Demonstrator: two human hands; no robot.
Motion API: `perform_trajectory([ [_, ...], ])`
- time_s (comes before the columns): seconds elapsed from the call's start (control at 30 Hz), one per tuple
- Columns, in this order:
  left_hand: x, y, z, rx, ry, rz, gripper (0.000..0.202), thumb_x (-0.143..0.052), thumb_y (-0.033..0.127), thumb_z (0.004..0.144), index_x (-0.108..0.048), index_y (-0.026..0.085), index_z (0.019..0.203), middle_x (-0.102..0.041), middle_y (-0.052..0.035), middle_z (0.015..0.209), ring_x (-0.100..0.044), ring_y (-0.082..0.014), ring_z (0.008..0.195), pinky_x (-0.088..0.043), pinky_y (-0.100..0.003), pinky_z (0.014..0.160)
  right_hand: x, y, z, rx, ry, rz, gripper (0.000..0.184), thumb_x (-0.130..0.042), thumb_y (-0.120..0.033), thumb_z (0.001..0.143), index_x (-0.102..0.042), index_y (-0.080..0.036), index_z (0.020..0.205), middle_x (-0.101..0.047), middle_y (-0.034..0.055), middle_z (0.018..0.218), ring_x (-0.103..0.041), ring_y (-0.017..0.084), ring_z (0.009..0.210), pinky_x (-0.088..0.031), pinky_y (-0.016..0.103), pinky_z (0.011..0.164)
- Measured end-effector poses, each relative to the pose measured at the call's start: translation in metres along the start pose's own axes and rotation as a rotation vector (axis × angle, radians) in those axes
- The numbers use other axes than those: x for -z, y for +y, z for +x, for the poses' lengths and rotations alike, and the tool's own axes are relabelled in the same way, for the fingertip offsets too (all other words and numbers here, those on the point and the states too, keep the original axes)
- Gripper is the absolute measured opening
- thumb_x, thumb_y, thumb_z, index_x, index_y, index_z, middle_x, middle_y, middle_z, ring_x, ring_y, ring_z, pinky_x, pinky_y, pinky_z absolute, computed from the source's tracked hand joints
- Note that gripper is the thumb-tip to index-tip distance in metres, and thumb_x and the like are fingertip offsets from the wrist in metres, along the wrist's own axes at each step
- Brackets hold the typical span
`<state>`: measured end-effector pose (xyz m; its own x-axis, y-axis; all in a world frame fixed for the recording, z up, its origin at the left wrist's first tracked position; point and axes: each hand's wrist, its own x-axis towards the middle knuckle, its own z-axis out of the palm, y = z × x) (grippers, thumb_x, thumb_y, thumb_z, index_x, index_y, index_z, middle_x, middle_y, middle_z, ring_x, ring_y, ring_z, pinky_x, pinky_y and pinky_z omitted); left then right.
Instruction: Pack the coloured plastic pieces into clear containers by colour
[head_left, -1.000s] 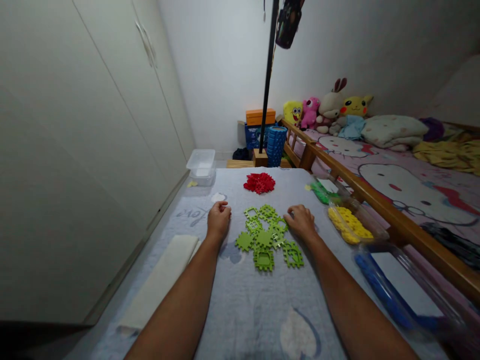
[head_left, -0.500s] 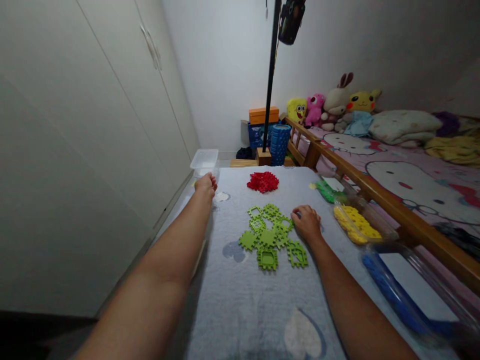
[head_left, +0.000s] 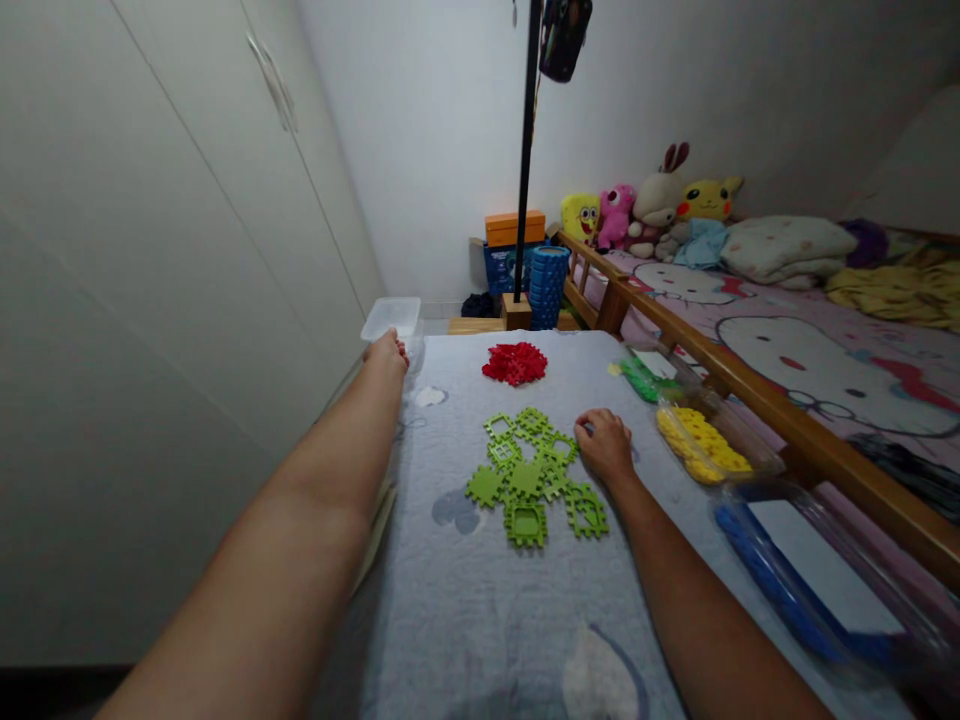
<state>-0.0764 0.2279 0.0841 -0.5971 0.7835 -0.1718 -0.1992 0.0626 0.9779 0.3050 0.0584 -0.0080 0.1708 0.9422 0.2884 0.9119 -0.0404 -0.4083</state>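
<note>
My left hand [head_left: 387, 352] reaches to the far left, its fingers curled in at the clear plastic box [head_left: 397, 312]. The hand overlaps the box's near side; what it holds, if anything, is hidden. My right hand [head_left: 606, 441] rests on the sheet with loosely bent fingers, thumb apart, and nothing visible in it. Just left of it are flat green toothed tiles [head_left: 526, 479], several of them, some solid and some with cut-out centres, partly overlapping. Beyond them lies a heap of red toothed pieces [head_left: 515, 363].
Along the right edge stand clear boxes with green pieces [head_left: 643, 380], yellow pieces [head_left: 697, 440] and blue pieces [head_left: 776, 575]. A wooden bed rail [head_left: 701, 350] runs behind them. At the far end is a black pole [head_left: 525, 170]; a white wardrobe [head_left: 187, 300] borders the left.
My left hand has moved slightly left, over the near side of the clear box. The view has turned a little to the right. My right hand and the tiles stay put.
</note>
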Motion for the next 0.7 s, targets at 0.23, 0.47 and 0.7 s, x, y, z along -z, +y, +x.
perform_trajectory([
  [0.23,-0.003,0.008,-0.003,0.080,0.115,0.012,0.027,-0.072,0.033,0.076,-0.047,0.025,0.067,-0.043,0.0046,0.057,-0.043,-0.0106,0.049,-0.032,-0.024,0.050,0.001,-0.001,-0.001,-0.005,-0.004,0.010,0.017,-0.056,-0.023,0.093,-0.073,-0.023,0.093,-0.071,0.0092,0.115,-0.059,0.026,0.108,-0.038,0.037,0.093],
  [0.47,0.014,0.008,-0.052,0.052,0.081,-0.183,0.024,-0.068,0.029,0.073,-0.045,0.024,0.066,-0.044,0.0059,0.056,-0.041,-0.0082,0.047,-0.031,-0.022,0.047,0.002,-0.002,0.000,-0.010,-0.009,0.002,0.018,-0.056,-0.023,0.092,-0.074,-0.022,0.094,-0.070,0.0096,0.113,-0.058,0.027,0.108,-0.038,0.038,0.093],
  [0.7,0.049,-0.026,-0.139,0.062,-0.004,-0.256,0.025,-0.070,0.031,0.065,-0.048,0.020,0.071,-0.049,0.0090,0.058,-0.041,-0.0033,0.044,-0.035,-0.017,0.047,0.002,-0.002,0.000,0.002,0.004,-0.008,0.018,-0.055,-0.023,0.092,-0.074,-0.023,0.093,-0.070,0.0089,0.113,-0.059,0.026,0.107,-0.038,0.037,0.092],
])
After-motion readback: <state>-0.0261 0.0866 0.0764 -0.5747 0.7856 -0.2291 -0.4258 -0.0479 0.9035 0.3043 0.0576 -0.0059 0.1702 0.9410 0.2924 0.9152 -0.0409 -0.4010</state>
